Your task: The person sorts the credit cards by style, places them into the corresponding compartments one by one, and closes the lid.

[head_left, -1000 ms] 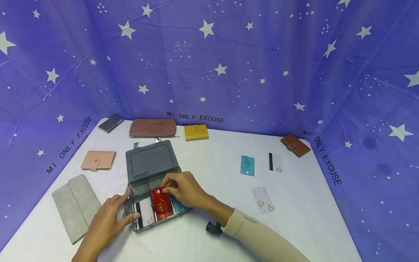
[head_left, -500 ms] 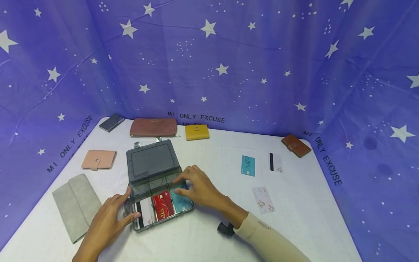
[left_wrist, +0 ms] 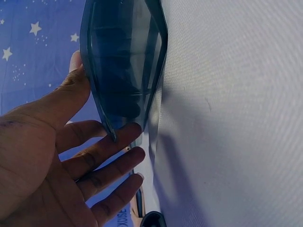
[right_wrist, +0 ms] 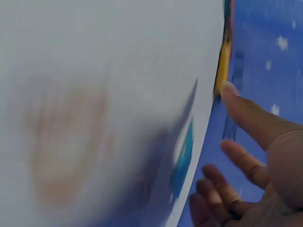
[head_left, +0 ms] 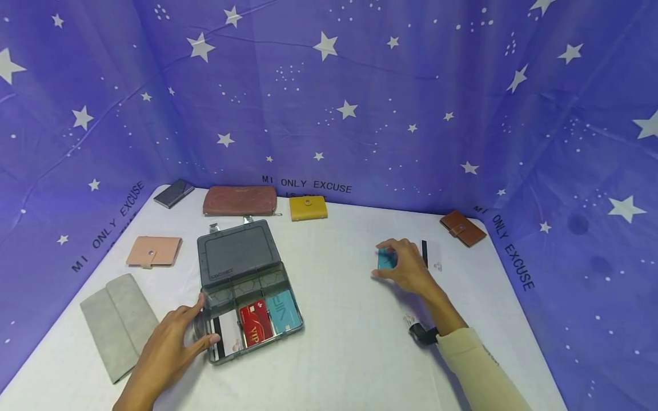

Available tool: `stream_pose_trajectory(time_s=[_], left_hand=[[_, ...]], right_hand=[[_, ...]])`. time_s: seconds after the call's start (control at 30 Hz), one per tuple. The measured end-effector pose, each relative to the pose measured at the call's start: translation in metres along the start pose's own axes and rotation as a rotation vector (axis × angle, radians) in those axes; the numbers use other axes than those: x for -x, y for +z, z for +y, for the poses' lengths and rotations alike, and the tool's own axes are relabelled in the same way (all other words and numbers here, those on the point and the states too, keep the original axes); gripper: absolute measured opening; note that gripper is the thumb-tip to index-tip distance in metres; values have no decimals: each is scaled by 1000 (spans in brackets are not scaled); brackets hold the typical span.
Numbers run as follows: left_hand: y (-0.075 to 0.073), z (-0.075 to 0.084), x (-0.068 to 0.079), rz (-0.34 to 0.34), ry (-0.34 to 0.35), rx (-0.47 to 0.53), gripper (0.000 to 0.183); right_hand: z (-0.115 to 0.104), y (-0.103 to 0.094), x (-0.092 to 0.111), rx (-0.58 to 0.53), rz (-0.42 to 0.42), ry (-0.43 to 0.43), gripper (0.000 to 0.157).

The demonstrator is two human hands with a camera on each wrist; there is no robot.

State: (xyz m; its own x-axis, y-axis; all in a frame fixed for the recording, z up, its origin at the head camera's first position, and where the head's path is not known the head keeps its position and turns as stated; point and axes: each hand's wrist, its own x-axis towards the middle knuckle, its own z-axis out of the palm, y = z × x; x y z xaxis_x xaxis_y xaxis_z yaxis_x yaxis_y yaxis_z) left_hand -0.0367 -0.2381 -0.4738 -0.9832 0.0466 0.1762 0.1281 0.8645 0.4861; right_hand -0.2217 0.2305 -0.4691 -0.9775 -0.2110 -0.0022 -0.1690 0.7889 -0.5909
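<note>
Swung rightward, the right hand [head_left: 406, 269] parts its fingers over the loose teal card [head_left: 385, 260], best pinched edgewise, while the left hand [head_left: 177, 337] grips the box [head_left: 248, 285].

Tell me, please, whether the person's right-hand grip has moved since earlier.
Yes: in the head view, the right-hand grip moved right, from over the unmoved grey rectangular plastic box to a blue rectangular card.

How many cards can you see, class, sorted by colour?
Red card: 1, in the box
Teal cards: 2, one boxed, one at the right hand
White cards: 3, one boxed, one partly behind the right hand, one mostly hidden
Total: 6
</note>
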Motion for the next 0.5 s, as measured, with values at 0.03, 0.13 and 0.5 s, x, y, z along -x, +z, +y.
stream_pose_trajectory(time_s=[0.03, 0.13, 0.5], left_hand=[[0, 0, 0, 2, 2, -2, 86], [-1, 0, 0, 2, 3, -7, 86], [0, 0, 0, -6, -6, 1, 87]], right_hand=[[6, -5, 0, 26, 4, 29, 70], [20, -13, -2, 102, 6, 82, 78], [18, -13, -8, 86, -9, 149, 82]])
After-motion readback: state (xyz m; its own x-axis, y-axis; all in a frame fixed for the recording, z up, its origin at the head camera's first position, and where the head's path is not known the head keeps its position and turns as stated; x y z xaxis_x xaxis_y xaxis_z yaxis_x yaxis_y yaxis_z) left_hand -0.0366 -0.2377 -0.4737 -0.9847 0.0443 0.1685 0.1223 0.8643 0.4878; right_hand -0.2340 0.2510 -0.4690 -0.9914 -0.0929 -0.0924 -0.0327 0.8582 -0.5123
